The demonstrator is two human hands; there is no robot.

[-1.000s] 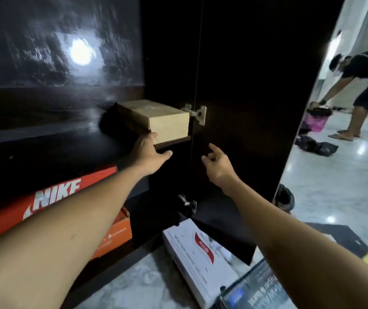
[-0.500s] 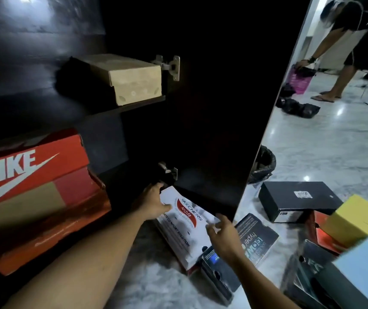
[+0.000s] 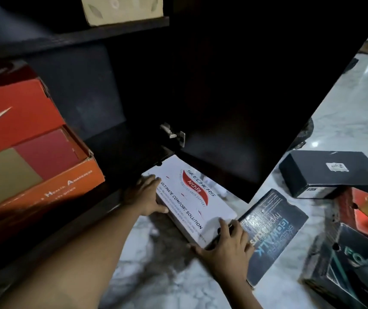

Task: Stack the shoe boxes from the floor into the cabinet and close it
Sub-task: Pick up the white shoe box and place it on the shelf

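White Skechers box lies on the marble floor by the cabinet's open door, clasped between both hands: left hand on its far long side, right hand gripping its near corner.
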